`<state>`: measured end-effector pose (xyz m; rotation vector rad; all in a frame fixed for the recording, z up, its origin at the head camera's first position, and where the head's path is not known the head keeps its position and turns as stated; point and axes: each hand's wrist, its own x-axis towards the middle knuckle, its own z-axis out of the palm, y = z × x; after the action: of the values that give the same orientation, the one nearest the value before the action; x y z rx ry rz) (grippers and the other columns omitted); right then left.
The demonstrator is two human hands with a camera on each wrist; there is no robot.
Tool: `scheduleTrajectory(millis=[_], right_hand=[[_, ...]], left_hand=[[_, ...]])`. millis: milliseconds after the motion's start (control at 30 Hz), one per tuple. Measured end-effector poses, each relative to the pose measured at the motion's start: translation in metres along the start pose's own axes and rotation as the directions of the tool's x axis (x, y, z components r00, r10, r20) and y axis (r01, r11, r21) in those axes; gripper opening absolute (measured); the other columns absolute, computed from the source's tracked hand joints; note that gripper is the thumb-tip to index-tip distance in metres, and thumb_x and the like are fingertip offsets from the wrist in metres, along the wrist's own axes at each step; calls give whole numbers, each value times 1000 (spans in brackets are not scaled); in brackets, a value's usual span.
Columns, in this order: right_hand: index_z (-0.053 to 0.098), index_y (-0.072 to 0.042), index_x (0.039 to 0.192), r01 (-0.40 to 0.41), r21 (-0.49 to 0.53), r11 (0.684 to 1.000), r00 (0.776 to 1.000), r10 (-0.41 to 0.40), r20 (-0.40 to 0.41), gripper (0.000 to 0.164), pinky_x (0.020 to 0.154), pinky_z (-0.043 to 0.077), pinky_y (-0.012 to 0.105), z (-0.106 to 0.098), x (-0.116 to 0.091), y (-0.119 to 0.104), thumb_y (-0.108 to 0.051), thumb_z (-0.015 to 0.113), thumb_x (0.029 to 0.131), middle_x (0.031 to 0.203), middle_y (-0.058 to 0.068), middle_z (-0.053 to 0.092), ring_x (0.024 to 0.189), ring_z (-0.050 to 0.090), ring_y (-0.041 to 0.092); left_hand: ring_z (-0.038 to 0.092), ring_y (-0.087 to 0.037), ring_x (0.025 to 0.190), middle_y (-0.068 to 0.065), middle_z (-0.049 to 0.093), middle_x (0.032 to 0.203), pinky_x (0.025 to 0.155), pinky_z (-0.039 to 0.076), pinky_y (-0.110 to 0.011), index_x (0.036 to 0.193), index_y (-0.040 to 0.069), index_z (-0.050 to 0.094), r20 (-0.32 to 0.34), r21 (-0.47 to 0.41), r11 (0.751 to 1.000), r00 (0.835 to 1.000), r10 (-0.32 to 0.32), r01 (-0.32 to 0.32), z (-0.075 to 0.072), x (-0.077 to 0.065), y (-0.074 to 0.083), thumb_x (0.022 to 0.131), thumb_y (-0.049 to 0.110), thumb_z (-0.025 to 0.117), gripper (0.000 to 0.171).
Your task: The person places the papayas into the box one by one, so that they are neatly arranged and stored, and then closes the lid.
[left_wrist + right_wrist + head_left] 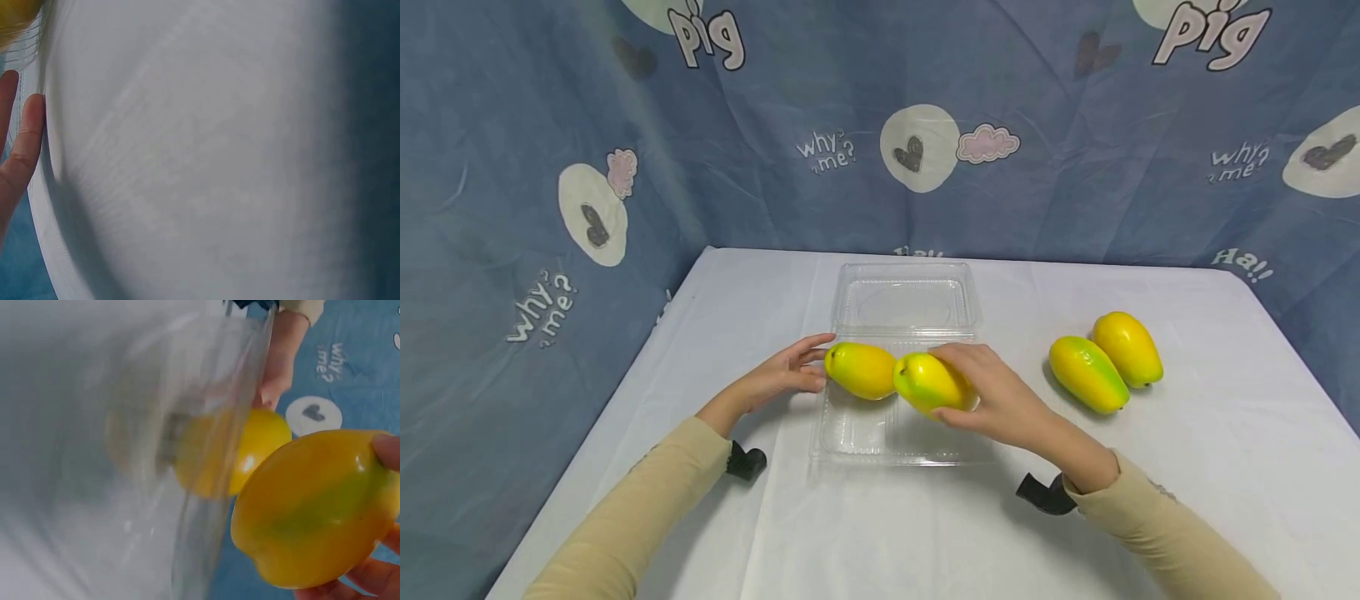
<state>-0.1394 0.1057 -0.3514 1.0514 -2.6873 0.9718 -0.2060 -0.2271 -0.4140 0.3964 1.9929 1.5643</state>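
Note:
A clear plastic clamshell box (917,454) lies on the table with its lid (906,304) folded back. One yellow mango (861,372) rests in the left part of its base. My left hand (786,368) is beside that mango at the box's left edge, its fingers fairly straight and holding nothing. With my right hand (992,392) I grip a second mango (931,385), yellow with a green patch, above the base. In the right wrist view the gripped mango (319,509) sits between thumb and fingers, higher than the box wall (212,519).
Two more mangoes, a green-streaked one (1088,375) and a yellower one (1127,348), lie side by side on the white tablecloth (865,533) to the right. A blue patterned curtain (790,100) hangs behind the table and along its left side.

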Motion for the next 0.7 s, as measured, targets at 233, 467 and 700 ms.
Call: scheduleTrajectory(millis=[233,467,700], right_hand=[[52,-10,123,66,9,998,998,-66,-18,56,95,39,43,19,8,-12,-22,74,73,124,7,53,113,46,25],[52,-9,124,35,17,999,999,-35,2,59,92,44,41,34,15,-17,-26,75,73,123,9,50,111,48,25],[50,-8,126,-7,11,1000,999,6,42,60,90,45,41,46,20,-25,-27,74,74,122,10,51,108,50,25]], left_hand=[[39,-38,126,-18,20,148,104,27,-53,147,15,17,6,1,1000,1000,-4,4,-1,0,0,85,9,57,74],[40,-37,125,-19,22,148,103,30,-52,147,14,17,0,2,1000,1000,-2,2,0,0,1,85,8,57,74],[39,-37,125,-19,20,148,103,30,-52,147,14,17,-7,7,1000,1000,-12,12,0,0,2,84,10,58,75]])
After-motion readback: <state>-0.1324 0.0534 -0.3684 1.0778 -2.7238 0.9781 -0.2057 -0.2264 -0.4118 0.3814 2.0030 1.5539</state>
